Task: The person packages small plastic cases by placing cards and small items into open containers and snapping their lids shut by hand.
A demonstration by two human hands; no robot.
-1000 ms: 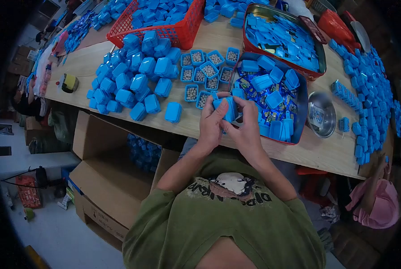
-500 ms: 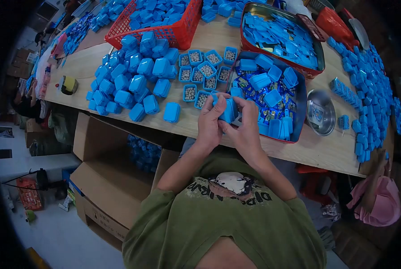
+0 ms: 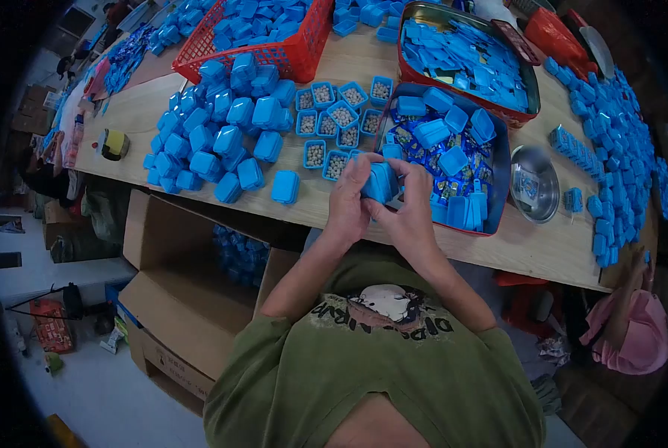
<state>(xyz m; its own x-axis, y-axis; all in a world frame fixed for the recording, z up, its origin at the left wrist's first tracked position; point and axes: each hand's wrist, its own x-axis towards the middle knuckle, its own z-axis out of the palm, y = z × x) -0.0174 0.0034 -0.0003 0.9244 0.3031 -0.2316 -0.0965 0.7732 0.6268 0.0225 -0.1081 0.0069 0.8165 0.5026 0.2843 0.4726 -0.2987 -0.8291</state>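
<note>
Between my two hands is a small blue plastic box, held above the table's near edge. My left hand is closed around its left side, and my right hand grips its right side with thumb and fingers. My fingers cover much of the box. Just beyond my hands stand several open blue boxes filled with small pale balls. To the right, a tin tray contains shiny blue packets and empty blue boxes. A heap of closed blue boxes lies to the left.
A red basket of blue boxes and a tin of flat blue pieces stand at the back. A metal bowl sits right of the tray. An open cardboard box is below the table. A person in pink is at far right.
The blue box has turned slightly in my hands, and my fingers have shifted a little on it. Other things look the same apart from a small shift of the view.
</note>
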